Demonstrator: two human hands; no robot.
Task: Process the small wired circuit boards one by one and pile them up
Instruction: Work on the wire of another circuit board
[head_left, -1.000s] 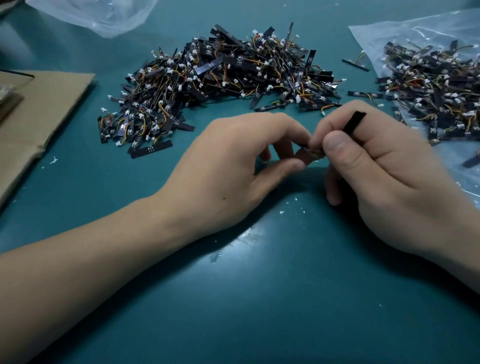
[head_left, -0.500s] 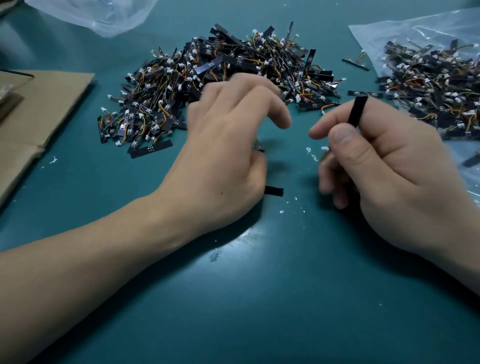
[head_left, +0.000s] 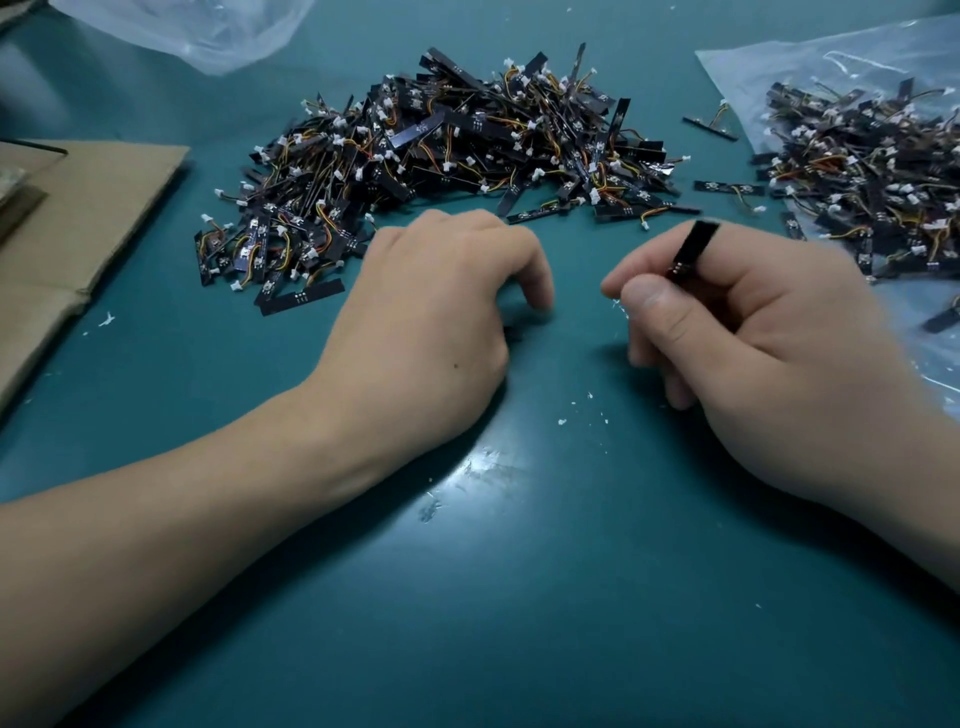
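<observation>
My right hand (head_left: 753, 338) pinches a small black circuit board (head_left: 693, 247) between thumb and forefinger, and its upper end sticks up above the knuckles. My left hand (head_left: 441, 312) rests on the teal table (head_left: 519, 597) with its fingers curled down. A dark sliver of another board (head_left: 512, 332) peeks out beside its thumb, the rest hidden under the palm. Behind both hands lies a big pile of wired boards (head_left: 441, 156). A second pile (head_left: 857, 171) sits on a clear plastic bag (head_left: 779, 57) at the right.
Flat cardboard (head_left: 78, 218) covers the left edge. A crumpled clear bag (head_left: 197, 26) lies at the top left. Loose boards (head_left: 730, 188) lie between the two piles. White crumbs (head_left: 582, 410) dot the table between my hands.
My hands met on one piece, then pulled apart. The right kept a black board and raised it. The left lowered its fingers, and the dark piece below its palm slid further under it.
</observation>
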